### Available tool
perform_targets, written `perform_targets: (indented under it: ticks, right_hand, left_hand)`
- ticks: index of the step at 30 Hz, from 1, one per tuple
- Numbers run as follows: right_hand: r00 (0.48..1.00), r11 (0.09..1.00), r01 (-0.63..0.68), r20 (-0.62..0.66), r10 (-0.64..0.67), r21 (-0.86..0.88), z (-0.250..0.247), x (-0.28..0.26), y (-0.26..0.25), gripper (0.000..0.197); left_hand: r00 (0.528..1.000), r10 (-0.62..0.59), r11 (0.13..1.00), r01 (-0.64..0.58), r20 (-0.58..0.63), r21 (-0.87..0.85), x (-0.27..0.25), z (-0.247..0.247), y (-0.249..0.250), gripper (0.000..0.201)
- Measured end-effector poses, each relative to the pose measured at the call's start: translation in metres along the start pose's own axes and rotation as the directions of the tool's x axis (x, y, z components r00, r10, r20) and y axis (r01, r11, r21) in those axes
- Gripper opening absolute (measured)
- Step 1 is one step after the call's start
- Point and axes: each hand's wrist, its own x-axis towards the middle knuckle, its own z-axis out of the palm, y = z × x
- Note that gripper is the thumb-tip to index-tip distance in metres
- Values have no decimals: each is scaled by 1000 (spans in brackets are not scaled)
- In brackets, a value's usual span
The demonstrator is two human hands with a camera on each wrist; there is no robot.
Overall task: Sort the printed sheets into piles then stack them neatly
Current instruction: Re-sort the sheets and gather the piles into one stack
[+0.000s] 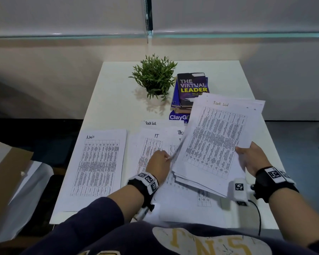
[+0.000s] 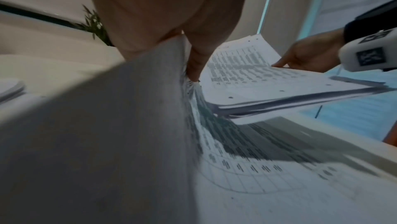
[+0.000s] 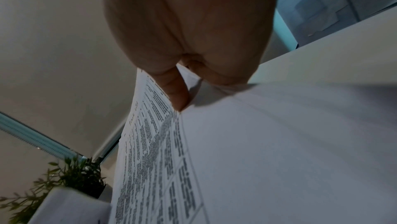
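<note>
A thick stack of printed sheets, headed "Task list", is held tilted above the table's right side. My right hand grips its right edge, thumb on top of the stack. My left hand pinches one loose sheet, seen edge-on and blurred, beside the stack's left edge. In the left wrist view that sheet curves down from the fingers, with the stack beyond. An "Admin" pile lies at the left, an "IT" pile in the middle, and "Task list" sheets behind it.
A potted plant and a pile of books stand at the back of the white table. A blue "ClayGo" item lies by the books. A cardboard box sits off the table's left side.
</note>
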Motion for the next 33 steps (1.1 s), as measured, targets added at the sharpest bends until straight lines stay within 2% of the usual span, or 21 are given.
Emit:
perform_targets:
  ticks: [3,5,9,13,16,20,22,27,30,33]
  right_hand:
    - [1000,1000,2,-20,-2,-6,-6,2,-1,37]
    - [999,999,13,-41,-15,-44,-11,5,1,36]
    - [998,994,31,-55,-37,-105,-17,10,8,36]
    - [998,992,40,-33,-44,-118,-13,7,14,36]
    - [999,991,47,-10,-48,-128,-8,5,17,38]
    - [1000,993,30,9,-29,-118,-4,4,20,41]
    - [1000,993,30,12,-29,-117,-5,3,19,41]
    - [999,991,29,27,-26,-128,-9,-1,20,43]
    - [999,992,24,27,-21,-120,-8,-6,21,42]
    - [999,995,13,37,-9,-100,-7,-10,23,43]
  left_hand:
    - [998,16,999,-18,58,39,-3,10,-8,18]
    - [998,4,996,-9,55,86,-2,12,-15,24]
    - [996,-51,948,70,-68,309,10,2,-33,23]
    - [979,-144,894,192,-147,404,16,-11,-51,31]
    - [986,-130,903,161,-104,399,12,-5,-45,38]
    - [990,-139,954,135,-4,266,9,19,-28,64]
    - [991,-135,938,125,9,323,10,29,-20,69]
    - [985,-170,864,145,10,482,12,49,-13,67]
    - [983,-182,870,145,33,470,15,52,-14,65]
    - [984,-152,905,102,90,414,18,50,-15,52]
